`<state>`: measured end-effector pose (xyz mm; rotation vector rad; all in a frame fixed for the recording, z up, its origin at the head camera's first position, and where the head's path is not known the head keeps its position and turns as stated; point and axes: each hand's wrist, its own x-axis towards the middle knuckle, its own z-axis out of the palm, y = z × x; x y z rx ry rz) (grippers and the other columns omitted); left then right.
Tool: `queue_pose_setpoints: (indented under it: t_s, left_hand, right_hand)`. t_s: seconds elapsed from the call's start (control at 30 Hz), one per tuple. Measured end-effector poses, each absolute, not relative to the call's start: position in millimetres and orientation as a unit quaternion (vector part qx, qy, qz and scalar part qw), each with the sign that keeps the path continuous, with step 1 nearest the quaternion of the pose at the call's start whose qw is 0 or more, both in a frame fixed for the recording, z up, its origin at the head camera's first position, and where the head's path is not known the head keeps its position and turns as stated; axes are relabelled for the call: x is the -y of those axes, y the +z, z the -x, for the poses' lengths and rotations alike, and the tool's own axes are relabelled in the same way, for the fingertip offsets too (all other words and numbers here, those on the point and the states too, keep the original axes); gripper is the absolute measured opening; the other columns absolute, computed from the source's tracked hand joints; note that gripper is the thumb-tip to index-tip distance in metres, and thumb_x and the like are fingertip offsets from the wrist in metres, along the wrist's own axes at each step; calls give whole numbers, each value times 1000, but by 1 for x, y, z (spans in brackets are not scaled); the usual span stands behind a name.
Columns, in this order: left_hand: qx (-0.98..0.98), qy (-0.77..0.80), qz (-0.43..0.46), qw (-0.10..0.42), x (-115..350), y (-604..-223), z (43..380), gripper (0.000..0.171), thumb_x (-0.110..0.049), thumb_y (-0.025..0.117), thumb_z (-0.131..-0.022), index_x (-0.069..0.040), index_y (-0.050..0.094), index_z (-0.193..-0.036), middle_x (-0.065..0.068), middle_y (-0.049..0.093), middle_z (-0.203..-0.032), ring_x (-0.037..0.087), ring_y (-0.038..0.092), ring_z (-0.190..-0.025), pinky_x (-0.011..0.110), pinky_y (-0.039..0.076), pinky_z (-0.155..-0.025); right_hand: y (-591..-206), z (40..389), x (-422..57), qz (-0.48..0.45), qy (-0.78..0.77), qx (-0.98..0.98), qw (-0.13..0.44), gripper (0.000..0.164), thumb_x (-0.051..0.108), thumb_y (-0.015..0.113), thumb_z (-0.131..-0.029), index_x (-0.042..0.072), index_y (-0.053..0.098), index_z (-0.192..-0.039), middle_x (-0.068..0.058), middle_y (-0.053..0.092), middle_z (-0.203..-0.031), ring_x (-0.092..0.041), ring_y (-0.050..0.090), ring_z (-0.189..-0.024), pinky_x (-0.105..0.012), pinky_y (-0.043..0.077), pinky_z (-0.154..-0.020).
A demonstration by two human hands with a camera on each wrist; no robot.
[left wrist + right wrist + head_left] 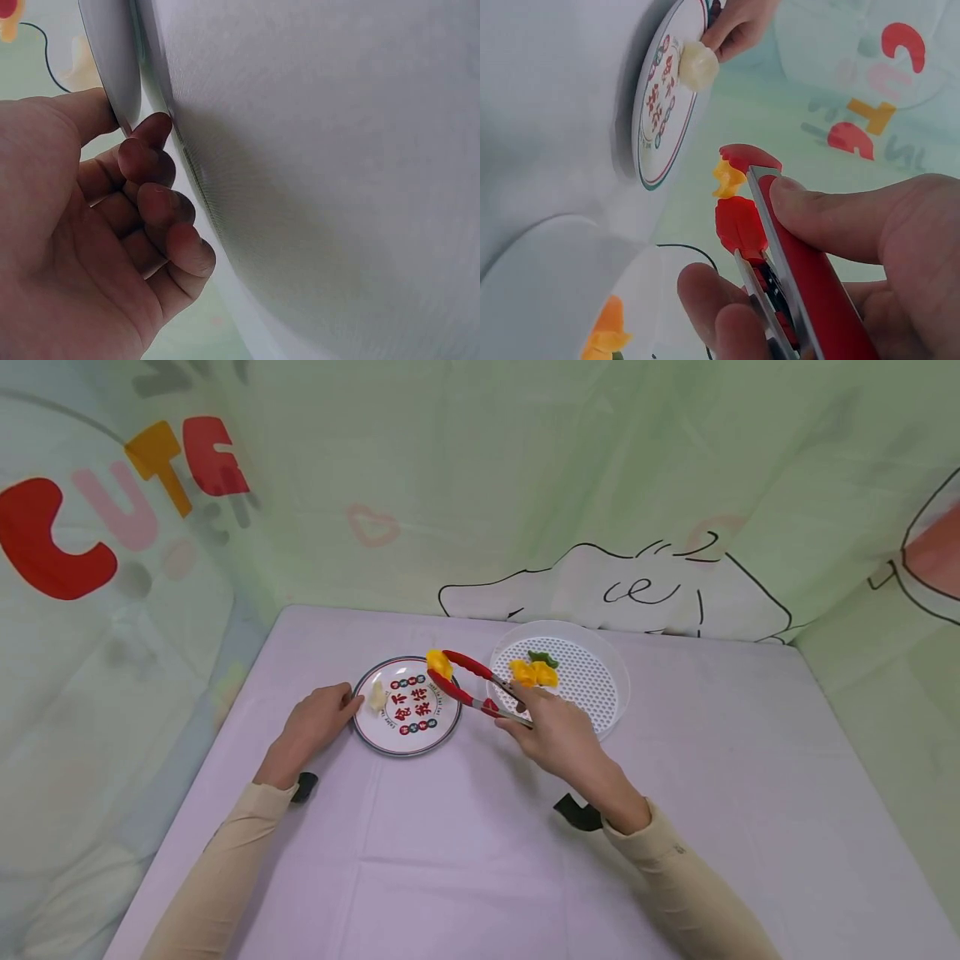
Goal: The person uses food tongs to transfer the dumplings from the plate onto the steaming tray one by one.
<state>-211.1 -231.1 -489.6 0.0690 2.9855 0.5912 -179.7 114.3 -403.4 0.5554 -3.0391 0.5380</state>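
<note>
My left hand (318,718) pinches the left rim of a white plate (390,742) with red lettering, thumb above and fingertips beneath in the left wrist view. A pale, dumpling-like piece (699,66) lies on that plate near the thumb. Red-tipped metal tongs (459,694) are gripped in my right hand (562,735). Between their tips is a yellow dumpling-like piece (439,665), held above the plate's right edge. Behind the right hand sits a round white perforated tray (619,689), holding yellow dumpling-like pieces (534,673) and a green one (543,657).
A pale lilac cloth (450,860) covers the table. Printed curtains (480,468) stand along its back and sides. Black strap-like pieces show by the left wrist (304,787) and the right wrist (579,812).
</note>
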Motion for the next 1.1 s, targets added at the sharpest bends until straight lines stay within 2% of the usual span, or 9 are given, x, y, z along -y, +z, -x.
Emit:
queue_pose_setpoints:
  t_s: [0.33,0.7,0.93,1.1]
  left_hand:
    - [-979,196,-21,54,233,-492,212,30,-35,47,-95,-8,51,-81,4,50,-64,16,45,-56,27,33,-47]
    - [-978,199,-24,58,232,-491,212,30,-35,47,-95,-8,51,-81,4,49,-64,16,45,-55,27,33,-46]
    - [-978,197,-22,57,232,-491,211,30,-35,47,-95,-8,51,-83,4,49,-65,17,45,-57,28,33,-48]
    - [-979,196,-22,53,231,-491,211,30,-36,47,-94,-8,51,-82,4,50,-64,17,45,-56,27,33,-48]
  right_hand:
    - [-391,174,-133,-154,180,971,9,62,44,65,-81,11,49,-130,-10,62,-116,-24,59,-85,-34,49,-64]
    - [-387,174,-158,-131,186,974,0,65,41,64,-83,8,45,-134,-14,61,-119,-26,61,-88,-38,51,-64]
    - [-388,177,-176,-130,193,972,13,63,43,63,-83,6,46,-133,-15,63,-113,-25,62,-83,-36,50,-61]
    - [-389,177,-187,-116,188,975,5,66,45,62,-84,5,45,-133,-17,61,-116,-28,62,-86,-39,51,-66]
